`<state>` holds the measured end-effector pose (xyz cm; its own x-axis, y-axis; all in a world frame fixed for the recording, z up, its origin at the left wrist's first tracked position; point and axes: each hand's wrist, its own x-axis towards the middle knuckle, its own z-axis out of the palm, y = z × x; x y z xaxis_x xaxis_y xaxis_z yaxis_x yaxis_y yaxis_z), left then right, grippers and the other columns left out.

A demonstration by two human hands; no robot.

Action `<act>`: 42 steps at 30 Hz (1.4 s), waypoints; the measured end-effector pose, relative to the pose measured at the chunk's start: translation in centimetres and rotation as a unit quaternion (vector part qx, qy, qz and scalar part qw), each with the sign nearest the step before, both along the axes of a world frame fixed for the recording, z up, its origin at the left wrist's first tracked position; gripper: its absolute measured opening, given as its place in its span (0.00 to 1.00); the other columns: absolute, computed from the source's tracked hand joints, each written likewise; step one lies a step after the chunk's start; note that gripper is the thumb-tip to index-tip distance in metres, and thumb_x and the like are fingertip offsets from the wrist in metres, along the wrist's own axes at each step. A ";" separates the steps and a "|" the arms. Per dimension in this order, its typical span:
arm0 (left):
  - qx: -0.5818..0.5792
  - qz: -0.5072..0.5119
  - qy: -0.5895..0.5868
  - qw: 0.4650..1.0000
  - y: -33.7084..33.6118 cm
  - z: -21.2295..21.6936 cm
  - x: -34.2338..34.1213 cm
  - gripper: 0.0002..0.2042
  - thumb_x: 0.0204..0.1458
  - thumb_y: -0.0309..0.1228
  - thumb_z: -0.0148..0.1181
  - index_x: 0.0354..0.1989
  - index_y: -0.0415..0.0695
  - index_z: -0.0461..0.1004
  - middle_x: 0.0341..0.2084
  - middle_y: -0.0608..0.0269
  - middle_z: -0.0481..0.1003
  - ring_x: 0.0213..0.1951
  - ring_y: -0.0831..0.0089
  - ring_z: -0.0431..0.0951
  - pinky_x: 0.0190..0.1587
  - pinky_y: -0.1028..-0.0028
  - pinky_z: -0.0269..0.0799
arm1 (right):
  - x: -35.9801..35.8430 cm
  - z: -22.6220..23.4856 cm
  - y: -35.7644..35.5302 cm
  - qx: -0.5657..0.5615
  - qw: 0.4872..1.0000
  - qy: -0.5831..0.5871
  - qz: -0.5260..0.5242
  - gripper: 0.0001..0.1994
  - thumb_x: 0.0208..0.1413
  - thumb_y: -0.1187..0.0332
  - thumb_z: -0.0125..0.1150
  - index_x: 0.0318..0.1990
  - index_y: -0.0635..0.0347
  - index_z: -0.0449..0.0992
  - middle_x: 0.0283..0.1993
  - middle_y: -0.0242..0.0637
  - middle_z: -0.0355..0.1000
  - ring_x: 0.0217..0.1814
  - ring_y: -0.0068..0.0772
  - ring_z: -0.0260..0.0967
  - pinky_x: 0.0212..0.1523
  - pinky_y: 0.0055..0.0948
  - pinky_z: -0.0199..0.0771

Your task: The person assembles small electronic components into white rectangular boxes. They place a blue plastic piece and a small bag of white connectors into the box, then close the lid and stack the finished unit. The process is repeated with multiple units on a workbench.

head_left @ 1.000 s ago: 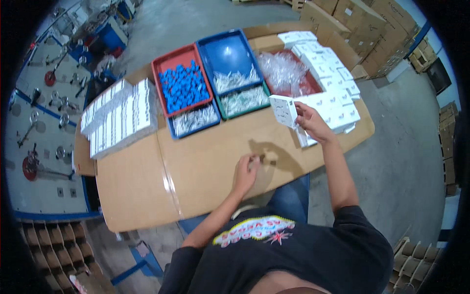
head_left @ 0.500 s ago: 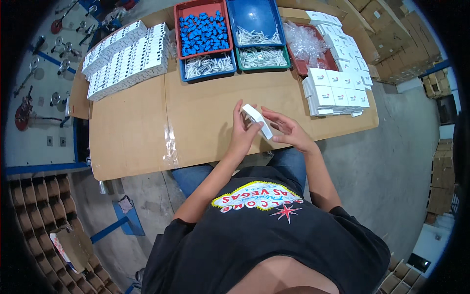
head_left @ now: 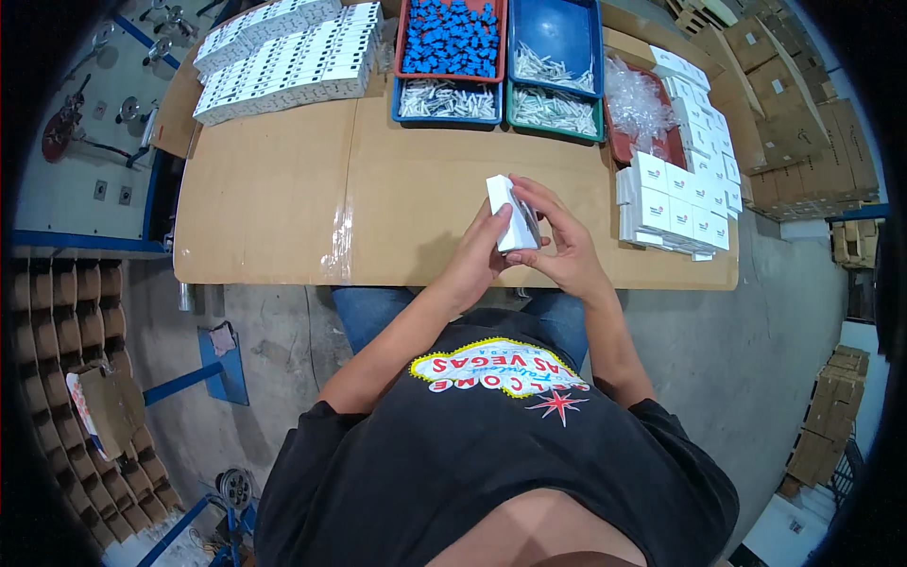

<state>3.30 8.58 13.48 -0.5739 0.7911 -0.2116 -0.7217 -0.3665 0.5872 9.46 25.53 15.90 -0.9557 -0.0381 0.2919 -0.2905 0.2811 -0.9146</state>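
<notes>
A small white cardboard box [head_left: 504, 200] is held upright and slightly tilted between my two hands, above the near part of the table. My left hand [head_left: 477, 253] grips its left side, the thumb lying along its face. My right hand [head_left: 569, 249] has its fingers on the box's top and right side and its thumb by the lower edge. Between the fingers, the box's right side looks darker; I cannot make out whether it is open there.
The cardboard-covered table [head_left: 274, 208] carries rows of white boxes [head_left: 293, 66] at far left. Trays hold blue plastic pieces [head_left: 452, 40] and whitish slim parts [head_left: 553, 109]. A red tray has clear plastic bags [head_left: 638, 104]. More white boxes [head_left: 675, 203] are stacked at right.
My right hand has come onto the box, which only my left hand held before. The box is turned more upright. The whole view has shifted, with the table higher in it.
</notes>
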 end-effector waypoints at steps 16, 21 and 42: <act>-0.067 0.108 0.292 0.948 0.5 0.3 0.7 0.36 0.65 0.30 0.55 0.79 0.49 0.45 0.65 0.56 0.60 0.62 0.68 0.66 0.66 0.66 0.62 | 0.2 -1.6 -0.7 0.054 0.991 0.120 -0.015 0.38 0.46 0.69 0.69 0.69 0.60 0.63 0.74 0.54 0.59 0.78 0.56 0.55 0.74 0.48 0.56; -0.073 0.138 0.306 0.939 1.1 -1.1 1.0 0.33 0.71 0.45 0.44 0.80 0.51 0.41 0.71 0.54 0.54 0.69 0.65 0.59 0.69 0.65 0.57 | -0.3 -1.4 -1.2 0.109 0.982 0.152 -0.014 0.40 0.45 0.65 0.71 0.69 0.61 0.62 0.73 0.55 0.59 0.75 0.58 0.58 0.73 0.50 0.58; -0.019 0.148 0.104 0.983 0.3 3.4 1.7 0.35 0.71 0.58 0.35 0.79 0.50 0.46 0.70 0.61 0.60 0.70 0.68 0.62 0.69 0.67 0.60 | -3.1 -0.8 -2.1 0.275 0.906 0.321 -0.018 0.42 0.61 0.39 0.56 0.64 0.77 0.67 0.67 0.60 0.66 0.66 0.62 0.66 0.63 0.55 0.69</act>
<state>5.04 8.86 16.90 -0.8116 0.5768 -0.0928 -0.4505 -0.5168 0.7280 6.35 23.46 15.11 -0.5996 -0.3189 0.7340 -0.6943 0.6634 -0.2789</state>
